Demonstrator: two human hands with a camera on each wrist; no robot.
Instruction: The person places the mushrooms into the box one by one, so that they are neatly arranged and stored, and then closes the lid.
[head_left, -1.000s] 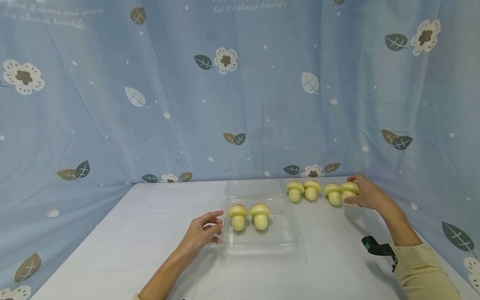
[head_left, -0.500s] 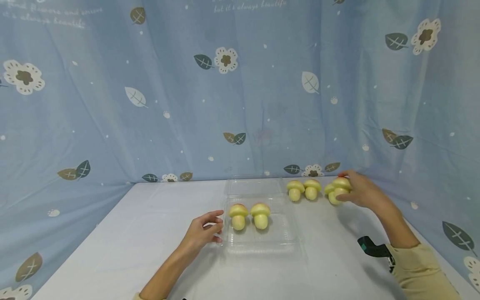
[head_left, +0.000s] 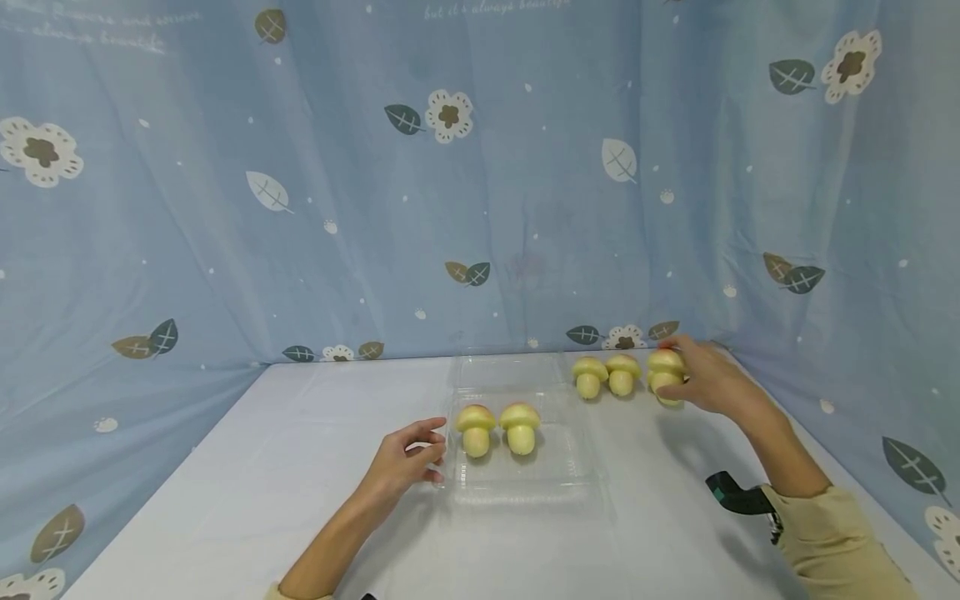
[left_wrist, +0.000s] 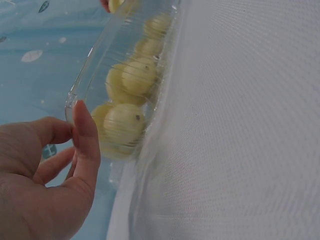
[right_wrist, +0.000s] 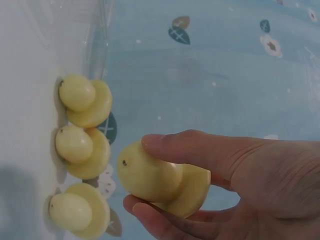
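Note:
My right hand (head_left: 708, 382) grips a pale yellow toy mushroom (right_wrist: 150, 175) between thumb and fingers, its stem toward the camera in the right wrist view. In the head view this one overlaps another mushroom standing behind it. That other mushroom (right_wrist: 75, 210) shows whole in the right wrist view, beside two more in a row. My left hand (head_left: 405, 460) pinches the left rim of a clear plastic box (head_left: 562, 467), thumb on one side in the left wrist view. Inside the box stand two mushrooms, a left one (head_left: 476, 429) and a right one (head_left: 521, 427).
The box's clear lid (head_left: 510, 372) lies folded back toward the curtain. Two mushrooms, one (head_left: 590, 377) and its neighbour (head_left: 622, 375), stand right of the lid. A blue patterned curtain (head_left: 337, 208) borders the white table (head_left: 315, 433) at the back and sides.
My right hand has moved left with the mushroom it grips, now overlapping the neighbouring one in the head view. The left hand stays at the box rim.

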